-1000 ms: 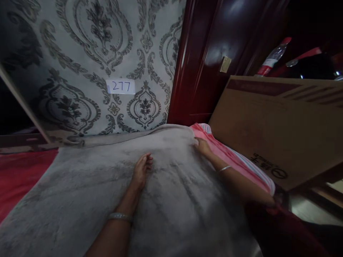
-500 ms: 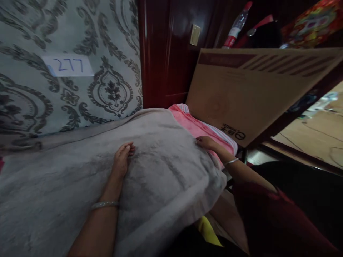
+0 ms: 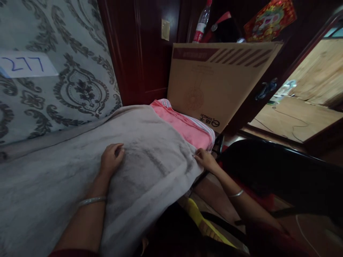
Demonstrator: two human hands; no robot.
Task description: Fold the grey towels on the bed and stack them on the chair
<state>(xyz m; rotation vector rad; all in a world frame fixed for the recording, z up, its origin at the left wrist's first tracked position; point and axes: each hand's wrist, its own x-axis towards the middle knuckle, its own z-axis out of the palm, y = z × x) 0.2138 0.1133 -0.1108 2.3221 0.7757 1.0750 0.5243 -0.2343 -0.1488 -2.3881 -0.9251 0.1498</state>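
Observation:
A grey plush blanket [image 3: 139, 157] lies spread over a surface that I cannot make out beneath it. At the blanket's right corner my right hand [image 3: 206, 159] pinches the edge between thumb and fingers. My left hand [image 3: 112, 157] is over the middle of the blanket, fingers loosely bent, a gap between thumb and forefinger, nothing held. From under the blanket's far right side a pink cloth [image 3: 184, 125] with a striped border shows. Each wrist wears a silver bangle.
Behind the pink cloth a large cardboard box [image 3: 209, 85] leans at a dark red door [image 3: 139, 50]. A plastic bottle [image 3: 202, 23] is visible above it. To the right is a black chair [image 3: 268, 164]; yellow material [image 3: 198, 214] hangs below. Patterned wallpaper [image 3: 83, 89] covers the left wall.
The view has turned to the right. My right hand has moved from the pink cloth's side toward the near corner, gripping the blanket's edge. My left hand's fingers are more bent.

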